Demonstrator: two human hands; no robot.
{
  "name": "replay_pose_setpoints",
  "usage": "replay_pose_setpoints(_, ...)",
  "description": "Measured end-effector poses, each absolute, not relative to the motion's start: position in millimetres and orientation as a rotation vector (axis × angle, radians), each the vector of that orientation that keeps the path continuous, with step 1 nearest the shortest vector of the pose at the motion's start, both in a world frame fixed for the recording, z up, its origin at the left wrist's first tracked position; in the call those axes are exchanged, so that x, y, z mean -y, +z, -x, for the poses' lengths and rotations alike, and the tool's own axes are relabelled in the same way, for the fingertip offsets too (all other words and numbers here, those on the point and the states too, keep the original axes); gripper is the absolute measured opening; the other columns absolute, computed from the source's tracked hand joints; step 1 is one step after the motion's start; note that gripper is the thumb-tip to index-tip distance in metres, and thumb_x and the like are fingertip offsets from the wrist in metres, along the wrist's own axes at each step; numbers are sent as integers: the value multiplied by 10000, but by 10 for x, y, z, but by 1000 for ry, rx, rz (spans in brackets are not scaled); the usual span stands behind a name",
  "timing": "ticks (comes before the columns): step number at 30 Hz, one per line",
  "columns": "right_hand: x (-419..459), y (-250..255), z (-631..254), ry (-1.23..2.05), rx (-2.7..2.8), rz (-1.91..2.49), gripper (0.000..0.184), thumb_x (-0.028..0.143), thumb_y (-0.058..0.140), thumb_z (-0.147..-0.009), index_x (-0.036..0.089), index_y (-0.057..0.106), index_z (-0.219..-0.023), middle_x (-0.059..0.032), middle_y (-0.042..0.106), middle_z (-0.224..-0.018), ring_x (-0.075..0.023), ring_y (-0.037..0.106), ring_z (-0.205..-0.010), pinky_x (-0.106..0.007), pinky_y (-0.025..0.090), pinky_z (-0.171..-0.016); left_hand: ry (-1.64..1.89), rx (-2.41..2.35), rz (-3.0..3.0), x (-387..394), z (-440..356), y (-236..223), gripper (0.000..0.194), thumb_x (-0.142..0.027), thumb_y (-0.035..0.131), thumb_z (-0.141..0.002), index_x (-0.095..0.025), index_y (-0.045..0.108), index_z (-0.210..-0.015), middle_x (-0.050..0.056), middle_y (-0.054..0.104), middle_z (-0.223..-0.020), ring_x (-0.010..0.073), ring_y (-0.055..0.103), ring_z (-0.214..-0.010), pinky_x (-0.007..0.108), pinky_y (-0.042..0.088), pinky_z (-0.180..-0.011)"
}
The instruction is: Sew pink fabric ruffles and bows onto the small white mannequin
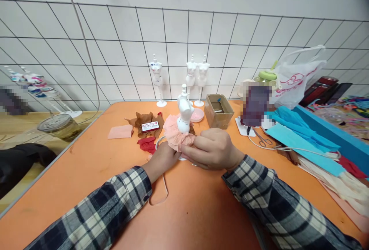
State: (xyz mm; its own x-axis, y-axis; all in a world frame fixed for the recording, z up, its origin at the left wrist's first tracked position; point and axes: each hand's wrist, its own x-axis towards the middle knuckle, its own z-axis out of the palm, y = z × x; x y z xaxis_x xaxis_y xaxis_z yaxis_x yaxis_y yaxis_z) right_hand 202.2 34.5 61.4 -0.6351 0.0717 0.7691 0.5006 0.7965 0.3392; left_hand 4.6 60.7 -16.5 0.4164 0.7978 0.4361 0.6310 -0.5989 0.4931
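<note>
A small white mannequin (184, 113) stands upright in front of me, with a ruffled peach crepe-paper skirt (174, 132) around its waist. My right hand (211, 149) is closed, its thumb and fingers pinching the skirt's front right edge. Beneath the skirt's left side is my left hand (165, 158); its fingertips are hidden under the paper, so what they do there cannot be seen. Left of the mannequin, a red paper scrap (147, 144) and a crumpled brown paper piece (141, 118) lie on the orange table (184, 207), with a small white-and-red box (150, 126) on the brown paper.
Three more mannequins, one of them a speckled mannequin (156, 74), stand by the tiled wall. A cardboard box (218, 116), a pink dish (197, 115), a phone on a stand (256, 105), scissors (263, 139) and blue paper strips (305, 146) occupy the right. A folded peach paper (120, 131) lies left.
</note>
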Motion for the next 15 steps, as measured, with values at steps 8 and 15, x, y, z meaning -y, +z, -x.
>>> replay_pose_setpoints(8, -345, 557, -1950, -592, 2154, 469, 295, 233, 518, -884, 272, 600, -1165, 46, 541, -619, -116, 419, -558, -284, 259, -543, 947, -1199, -2458, -606, -13, -160, 262, -194, 454, -886, -186, 637, -1074, 89, 692, -1057, 235, 631, -1011, 371, 498, -894)
replay_pose_setpoints(15, -275, 134, -2114, -238, 2121, 756, 279, 221, 468, -885, 164, 574, -1136, 8, 605, -669, -126, 517, -585, -264, 330, -570, 804, -1468, -2330, -761, 141, -164, 285, -265, 442, -876, -156, 705, -898, 99, 740, -908, 247, 672, -883, 339, 512, -793)
